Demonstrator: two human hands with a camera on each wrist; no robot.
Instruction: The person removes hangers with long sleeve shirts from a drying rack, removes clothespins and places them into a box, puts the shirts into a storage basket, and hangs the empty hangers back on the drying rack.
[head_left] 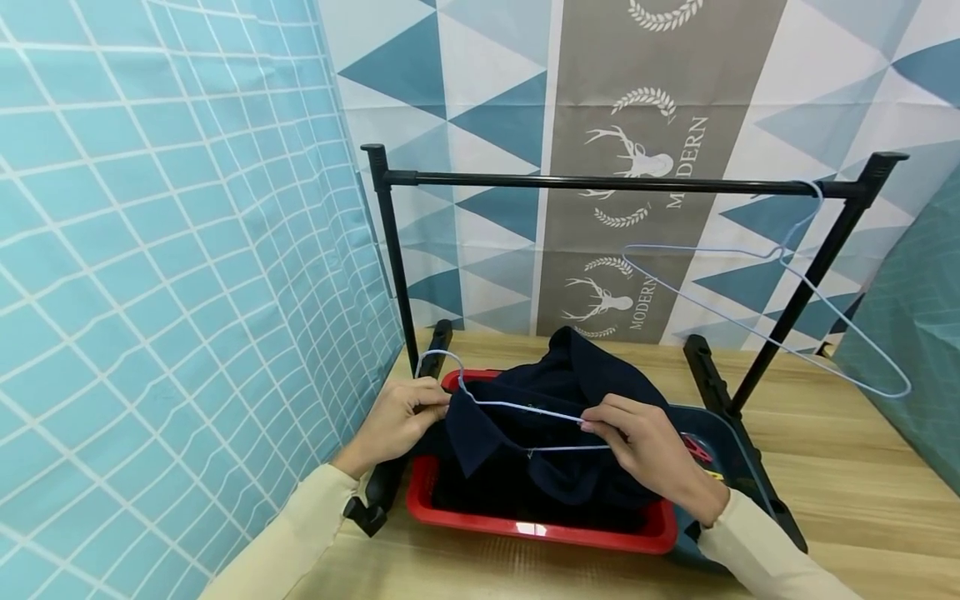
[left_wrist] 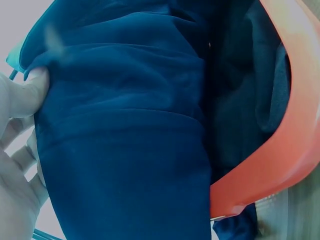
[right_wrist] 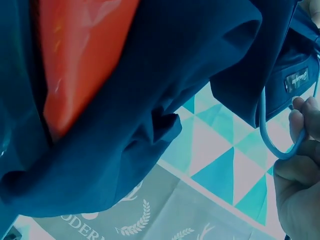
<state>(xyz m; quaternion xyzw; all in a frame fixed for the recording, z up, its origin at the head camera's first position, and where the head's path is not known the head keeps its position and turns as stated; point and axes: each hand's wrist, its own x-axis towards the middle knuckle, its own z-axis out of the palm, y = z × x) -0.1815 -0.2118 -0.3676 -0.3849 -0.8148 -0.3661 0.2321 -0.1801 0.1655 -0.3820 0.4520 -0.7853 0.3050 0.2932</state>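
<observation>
A navy collared shirt (head_left: 480, 437) lies bunched over a red basket (head_left: 495, 521). A light-blue wire hanger (head_left: 528, 408) is partly inside its neck, with the hook standing out above the collar. My left hand (head_left: 393, 421) pinches the shirt's fabric beside the hook; in the left wrist view its thumb (left_wrist: 32, 92) lies on the cloth. My right hand (head_left: 641, 442) grips the hanger near its right end, and in the right wrist view its fingers curl round the bent wire. A label (right_wrist: 296, 80) shows inside the collar. The hanger's left end is hidden by the cloth.
Behind the basket stands a black clothes rack (head_left: 600, 182), with another blue hanger (head_left: 780, 250) hanging at its right. A dark blue bin (head_left: 750, 450) with red and yellow pieces sits to the basket's right. Tiled-pattern sheeting (head_left: 150, 275) rises at left.
</observation>
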